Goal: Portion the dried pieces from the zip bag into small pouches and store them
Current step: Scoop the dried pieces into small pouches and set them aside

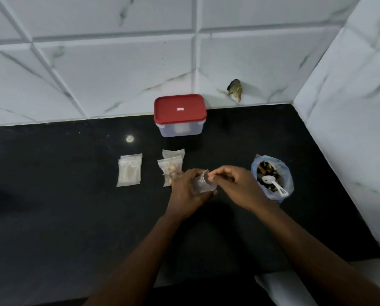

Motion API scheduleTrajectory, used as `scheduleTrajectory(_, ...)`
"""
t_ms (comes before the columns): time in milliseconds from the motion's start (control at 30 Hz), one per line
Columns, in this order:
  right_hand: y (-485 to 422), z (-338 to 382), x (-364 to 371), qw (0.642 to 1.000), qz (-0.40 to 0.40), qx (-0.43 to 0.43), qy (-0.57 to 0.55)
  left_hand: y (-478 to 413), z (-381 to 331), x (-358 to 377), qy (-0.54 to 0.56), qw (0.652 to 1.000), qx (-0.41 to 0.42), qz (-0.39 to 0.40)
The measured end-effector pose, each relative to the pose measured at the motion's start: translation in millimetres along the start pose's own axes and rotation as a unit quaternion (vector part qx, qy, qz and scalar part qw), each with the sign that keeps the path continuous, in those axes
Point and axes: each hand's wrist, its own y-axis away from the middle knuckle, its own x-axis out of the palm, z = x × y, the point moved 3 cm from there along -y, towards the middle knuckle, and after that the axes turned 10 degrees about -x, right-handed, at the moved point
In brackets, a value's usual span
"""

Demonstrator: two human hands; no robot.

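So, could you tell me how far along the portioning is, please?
Partway. Done: one filled pouch lies on the counter, another pouch behind it. In hand: the left hand holds a small pouch; the right hand pinches its top edge. Left: the zip bag holds pieces, empty pouches wait, and the red-lidded box is closed, with the filled pouches outside it.

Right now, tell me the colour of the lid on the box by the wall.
Red, on the lid of the clear box; head view.
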Motion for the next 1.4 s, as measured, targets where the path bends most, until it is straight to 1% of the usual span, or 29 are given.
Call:
scheduleTrajectory(100,10,-10,-22,0.997,-0.079,0.003,0.0,2,-14,14,0.057,0.998,-0.003,0.032)
scheduleTrajectory(167,15,-18,-36,0.994,-0.104,0.014,0.022,2,-21,24,0.078,0.996,-0.003,0.047)
scheduleTrajectory(300,21,-32,-55,0.994,-0.077,0.069,0.025,0,-33,44,0.109,0.991,0.01,0.075)
scheduleTrajectory(367,24,-37,-63,0.994,-0.074,0.082,0.022,-2,-40,54,0.111,0.99,0.019,0.081)
scheduleTrajectory(600,31,-50,-99,0.988,-0.109,0.063,0.084,-7,-57,85,0.132,0.989,0.033,0.056)
scheduleTrajectory(667,30,-57,-107,0.987,-0.118,0.067,0.091,-9,-59,94,0.144,0.987,0.022,0.062)
scheduleTrajectory(800,28,-69,-131,0.981,-0.163,0.047,0.094,-17,-59,110,0.163,0.984,-0.006,0.069)
scheduleTrajectory(900,28,-84,-151,0.972,-0.183,0.073,0.127,-23,-53,119,0.173,0.982,-0.031,0.068)
scheduleTrajectory(967,31,-95,-161,0.971,-0.16,0.104,0.147,-27,-52,123,0.172,0.982,-0.04,0.067)
scheduleTrajectory(1100,43,-108,-162,0.965,-0.062,0.164,0.196,-32,-50,129,0.176,0.981,-0.05,0.061)
scheduleTrajectory(1167,48,-112,-157,0.961,-0.033,0.173,0.213,-35,-48,131,0.179,0.981,-0.054,0.061)
scheduleTrajectory(1333,48,-112,-147,0.958,-0.013,0.19,0.214,-39,-42,136,0.176,0.979,-0.074,0.07)
scheduleTrajectory(1400,46,-114,-146,0.961,-0.021,0.19,0.198,-41,-40,136,0.173,0.979,-0.08,0.069)
